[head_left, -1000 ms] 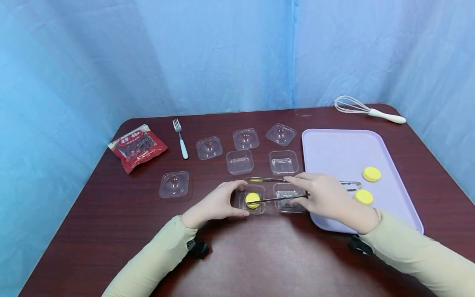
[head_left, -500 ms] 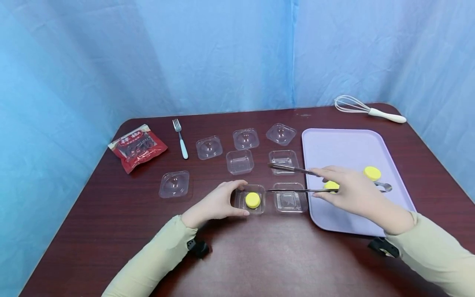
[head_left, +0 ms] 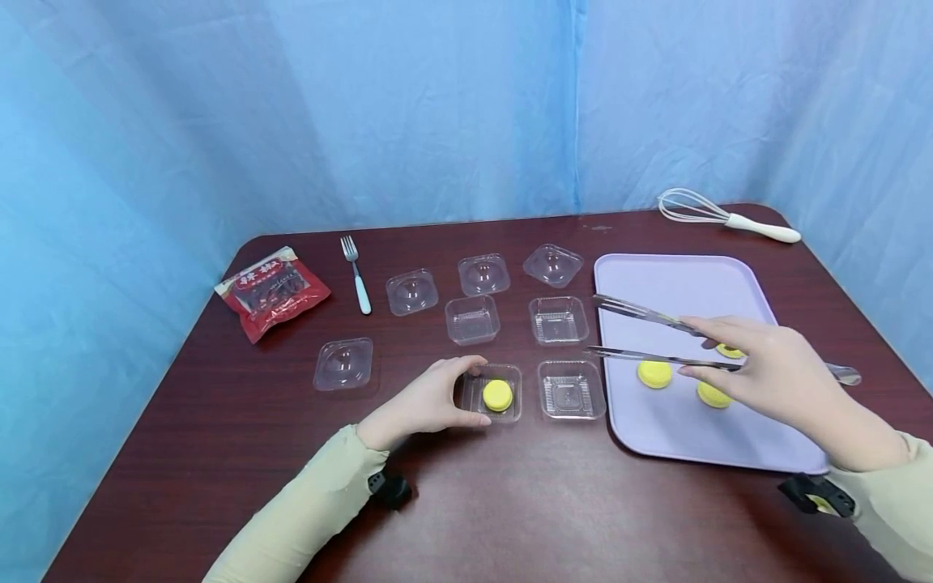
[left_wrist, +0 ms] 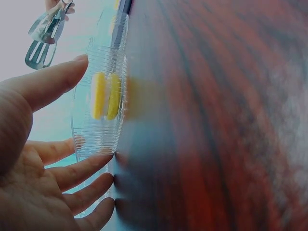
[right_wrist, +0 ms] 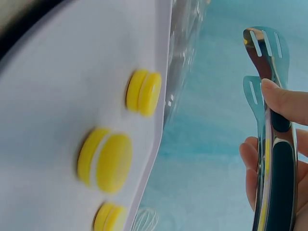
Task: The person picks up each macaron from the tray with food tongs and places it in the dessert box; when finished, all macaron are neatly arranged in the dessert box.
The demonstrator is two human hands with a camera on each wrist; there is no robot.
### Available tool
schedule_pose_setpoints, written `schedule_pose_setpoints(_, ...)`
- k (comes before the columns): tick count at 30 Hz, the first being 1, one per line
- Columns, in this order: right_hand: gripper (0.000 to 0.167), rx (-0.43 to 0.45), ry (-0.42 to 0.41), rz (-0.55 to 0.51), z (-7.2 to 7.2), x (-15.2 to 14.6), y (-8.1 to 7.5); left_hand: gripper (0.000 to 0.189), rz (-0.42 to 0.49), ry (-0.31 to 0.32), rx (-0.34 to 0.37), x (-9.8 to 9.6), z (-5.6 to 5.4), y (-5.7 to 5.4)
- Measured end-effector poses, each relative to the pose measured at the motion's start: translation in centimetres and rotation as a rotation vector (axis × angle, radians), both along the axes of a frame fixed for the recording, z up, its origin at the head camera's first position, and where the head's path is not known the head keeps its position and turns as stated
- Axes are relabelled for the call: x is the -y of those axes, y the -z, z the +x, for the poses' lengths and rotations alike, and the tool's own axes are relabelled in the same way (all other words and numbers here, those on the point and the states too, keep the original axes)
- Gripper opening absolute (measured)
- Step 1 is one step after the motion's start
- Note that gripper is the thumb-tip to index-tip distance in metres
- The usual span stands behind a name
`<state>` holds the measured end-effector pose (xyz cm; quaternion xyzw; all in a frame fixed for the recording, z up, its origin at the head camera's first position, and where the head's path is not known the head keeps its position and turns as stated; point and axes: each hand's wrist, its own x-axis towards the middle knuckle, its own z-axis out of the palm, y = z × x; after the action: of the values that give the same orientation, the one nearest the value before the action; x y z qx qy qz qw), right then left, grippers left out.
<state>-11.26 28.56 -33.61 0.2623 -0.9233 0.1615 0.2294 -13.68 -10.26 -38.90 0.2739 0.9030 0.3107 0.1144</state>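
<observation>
My left hand (head_left: 426, 401) grips a small clear plastic container (head_left: 517, 407) at its left side, thumb in front and fingers behind. In that container lies a yellow macaron (head_left: 498, 395); its two shells show edge-on in the left wrist view. My right hand (head_left: 776, 368) holds metal tongs (head_left: 656, 357), their arms spread with nothing between the slotted tips. The tongs are over the lilac tray (head_left: 681, 279), tips at its left edge. Three yellow macarons lie on the tray: one at the left (head_left: 655, 374), another near the front (head_left: 713, 394), the third (head_left: 730, 351) partly hidden by my hand.
Three more clear containers stand close by, including one (head_left: 572, 390) between the held container and the tray. Several domed clear lids (head_left: 411, 291) lie behind and to the left. A red food packet (head_left: 273, 293), a fork (head_left: 357, 275) and a whisk (head_left: 725, 217) lie farther back.
The tongs have withdrawn from around the macaron in the container and moved right with my right hand, over the tray. The left hand has stayed in place.
</observation>
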Motion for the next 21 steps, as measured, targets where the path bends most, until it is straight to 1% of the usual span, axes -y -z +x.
schedule_pose_setpoints(5, 0.060, -0.018, 0.053, -0.001, -0.1, -2.2, 0.3, 0.071, 0.000, -0.001, 0.000, 0.0, 0.1, -0.1)
schedule_pose_setpoints(8, 0.058, -0.025, 0.083, 0.006, -0.1, -3.3, 0.5, 0.071, 0.002, -0.004, 0.002, 0.0, 0.1, -0.1)
schedule_pose_setpoints(13, 0.058, -0.011, 0.154, 0.020, 0.2, -4.9, 0.6, 0.070, 0.000, -0.003, 0.009, 0.0, 0.1, -0.1)
schedule_pose_setpoints(15, 0.061, 0.011, 0.188, 0.014, 0.5, -5.6, 0.7, 0.070, 0.002, -0.003, 0.011, 0.0, 0.1, -0.1)
schedule_pose_setpoints(21, 0.059, 0.113, 0.260, -0.006, 0.6, -8.0, 1.7, 0.070, 0.000, -0.008, 0.019, 0.1, 0.1, -0.1)
